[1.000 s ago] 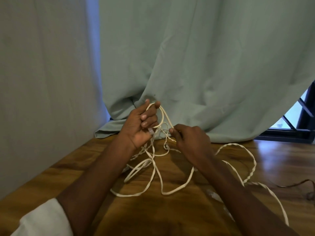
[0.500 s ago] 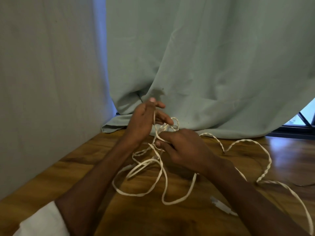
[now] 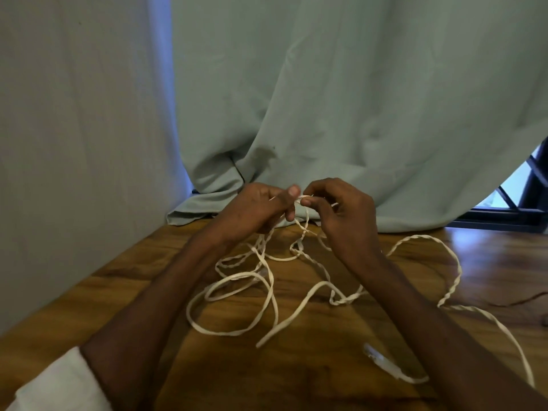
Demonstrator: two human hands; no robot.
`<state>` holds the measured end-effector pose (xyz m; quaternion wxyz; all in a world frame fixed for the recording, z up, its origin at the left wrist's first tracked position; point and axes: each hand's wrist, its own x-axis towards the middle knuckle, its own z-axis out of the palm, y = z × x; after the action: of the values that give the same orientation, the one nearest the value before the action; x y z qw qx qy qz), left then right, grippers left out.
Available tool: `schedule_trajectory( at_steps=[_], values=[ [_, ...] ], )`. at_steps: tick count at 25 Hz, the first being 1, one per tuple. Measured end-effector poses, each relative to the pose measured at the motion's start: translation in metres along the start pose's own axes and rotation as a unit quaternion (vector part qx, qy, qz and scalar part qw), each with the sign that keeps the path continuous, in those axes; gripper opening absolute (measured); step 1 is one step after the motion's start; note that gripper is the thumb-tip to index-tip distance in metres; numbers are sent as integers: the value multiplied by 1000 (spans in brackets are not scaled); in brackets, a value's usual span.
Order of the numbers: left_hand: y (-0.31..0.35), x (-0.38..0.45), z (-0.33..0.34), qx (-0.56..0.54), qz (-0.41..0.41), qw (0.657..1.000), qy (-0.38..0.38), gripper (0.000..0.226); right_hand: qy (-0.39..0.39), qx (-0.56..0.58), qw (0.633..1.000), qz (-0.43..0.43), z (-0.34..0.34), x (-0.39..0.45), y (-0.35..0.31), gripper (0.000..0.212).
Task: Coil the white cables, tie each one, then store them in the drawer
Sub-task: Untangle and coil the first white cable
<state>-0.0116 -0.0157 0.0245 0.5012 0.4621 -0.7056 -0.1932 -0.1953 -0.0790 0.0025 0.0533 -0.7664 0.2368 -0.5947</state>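
A white cable (image 3: 268,287) is seen lying in loose, tangled loops on the wooden desk (image 3: 89,307), with part of it lifted off the surface toward the far middle of the scene. There the left hand (image 3: 255,210) and the right hand (image 3: 345,216) are held close together above the desk, their fingertips almost meeting. The grip of the left hand is closed on the cable: a strand is pinched between thumb and curled fingers, and further strands hang down from under the palm to the loops below. The grip of the right hand is likewise closed on the cable, a short raised bend being pinched between thumb and forefinger just beside the left thumb. From the hands, twisted lengths are draped down and spread out to the near left in wide flat loops, while another twisted run is arched to the right and carried down along the right forearm toward the near right edge. A pale connector end (image 3: 382,361) is laid on the desk near the right forearm, joined to a short length of cable. A pale green curtain (image 3: 355,99) is hung behind the desk, its hem resting on the far edge. A white sleeve (image 3: 59,384) is visible at the near left corner.
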Motion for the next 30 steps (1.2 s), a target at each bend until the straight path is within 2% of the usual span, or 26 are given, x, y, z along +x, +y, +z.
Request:
schedule_trajectory(
  at_steps=[2, 5, 7, 9, 11, 14, 16, 20, 23, 26, 28, 30],
  values=[
    [-1, 0, 1, -98, -25, 995, -14, 46, -16, 16, 999, 40, 3, -3, 3, 9],
    [-1, 4, 0, -312, -87, 946, 4, 41, -50, 106, 989, 96, 7, -6, -1, 18],
    [1, 5, -5, -379, -115, 918, -7, 41, -39, 181, 971, 149, 5, -4, -3, 19],
    [3, 3, -8, -371, -139, 917, -55, 45, -2, 229, 957, 179, 1, -3, -5, 17],
    [4, 1, -3, -318, -143, 932, -99, 54, 35, 193, 967, 163, -3, 0, -4, 16],
    [5, 2, 11, -298, -120, 942, -91, 55, 59, 112, 983, 135, -4, 1, 3, 15],
    [4, 5, 13, -358, -113, 925, -52, 47, 17, 45, 992, 112, 0, -3, 7, 20],
    [0, 6, 8, -496, -116, 860, 1, 40, -176, -74, 979, 76, 19, -14, 3, 35],
    [-4, 8, 1, -561, -97, 821, 42, 39, -225, -109, 967, 52, 20, -15, 2, 35],
    [-9, 14, -9, -621, -82, 774, 94, 49, -295, -154, 943, 8, 22, -24, -5, 27],
    [-12, 15, -13, -611, -76, 771, 163, 43, -315, -146, 937, -17, 24, -29, -13, 21],
    [-15, 14, -14, -565, -61, 793, 220, 39, -313, -134, 940, -35, 23, -28, -18, 18]
  ],
)
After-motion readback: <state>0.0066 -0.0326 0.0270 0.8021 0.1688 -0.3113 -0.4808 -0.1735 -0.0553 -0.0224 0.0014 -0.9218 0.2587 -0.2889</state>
